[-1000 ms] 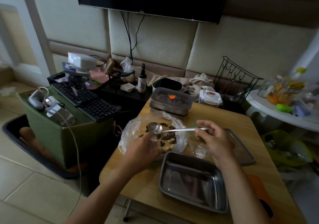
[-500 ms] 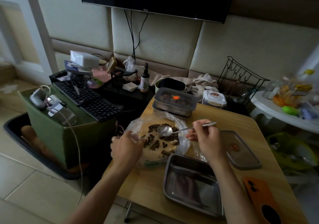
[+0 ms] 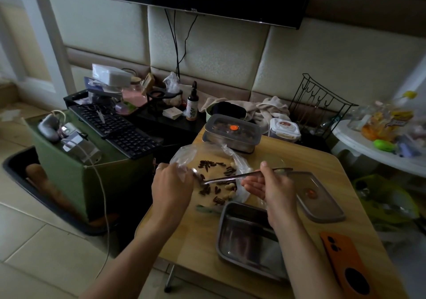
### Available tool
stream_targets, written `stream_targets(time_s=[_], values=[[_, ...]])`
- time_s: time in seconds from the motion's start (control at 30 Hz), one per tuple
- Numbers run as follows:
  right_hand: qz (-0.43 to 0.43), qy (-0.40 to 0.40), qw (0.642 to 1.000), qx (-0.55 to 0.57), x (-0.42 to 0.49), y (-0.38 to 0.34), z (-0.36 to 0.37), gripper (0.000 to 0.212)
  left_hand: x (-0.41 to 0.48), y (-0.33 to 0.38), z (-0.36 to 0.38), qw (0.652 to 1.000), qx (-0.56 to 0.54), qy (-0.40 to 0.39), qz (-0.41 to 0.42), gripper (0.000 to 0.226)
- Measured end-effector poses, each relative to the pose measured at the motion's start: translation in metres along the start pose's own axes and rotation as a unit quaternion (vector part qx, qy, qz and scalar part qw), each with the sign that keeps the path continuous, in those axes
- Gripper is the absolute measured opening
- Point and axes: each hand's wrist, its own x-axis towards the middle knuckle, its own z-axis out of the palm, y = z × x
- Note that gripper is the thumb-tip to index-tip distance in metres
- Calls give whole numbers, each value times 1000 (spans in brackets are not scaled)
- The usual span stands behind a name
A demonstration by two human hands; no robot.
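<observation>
Gripping the bag (image 3: 184, 158) rim, the left hand (image 3: 171, 187) steadies it; the right hand (image 3: 270, 184) pinches a spoon (image 3: 232, 178) among seeds (image 3: 208, 164).

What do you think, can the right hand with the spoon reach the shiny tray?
Probably yes. The right hand holds the spoon just beyond the metal tray; the tray sits open right below its wrist, and nothing stands between them.

Dark striped seeds (image 3: 208, 164), pale peanuts (image 3: 230, 187), silver spoon (image 3: 230, 179), grey steel tray (image 3: 244, 241), orange phone (image 3: 338, 255), tan wood-grain table (image 3: 198, 234)
</observation>
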Motion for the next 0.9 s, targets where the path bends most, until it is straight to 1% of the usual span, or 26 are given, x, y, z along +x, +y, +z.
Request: stream_targets(time_s=[0.07, 0.2, 0.27, 0.37, 0.5, 0.57, 0.73, 0.83, 0.9], values=[[21, 9, 1000, 12, 0, 2, 1, 38, -1, 6, -1, 1000, -10, 6, -7, 14], [51, 46, 997, 42, 2, 10, 4, 33, -4, 11, -3, 1000, -14, 5, -5, 15], [45, 71, 996, 43, 4, 11, 3, 32, -4, 12, -4, 1000, -15, 10, -3, 17], [11, 96, 995, 25, 5, 9, 2, 35, -3, 12, -4, 1000, -12, 15, -7, 20], [-17, 106, 994, -4, 6, 6, 2, 39, -4, 9, -1, 1000, 1, 11, -9, 8], [-5, 98, 995, -14, 5, 6, 4, 42, -4, 7, 0, 1000, 7, 7, -8, 10], [38, 70, 996, -34, 1, 15, 9, 39, -4, 7, 1, 1000, 27, -1, 5, 5], [40, 91, 995, -6, 7, 17, 7, 37, -4, 1, 1, 999, 40, 5, 9, 3], [30, 118, 993, 5, 12, 15, 2, 38, -3, -4, 2, 998, 59, 9, 4, 8]])
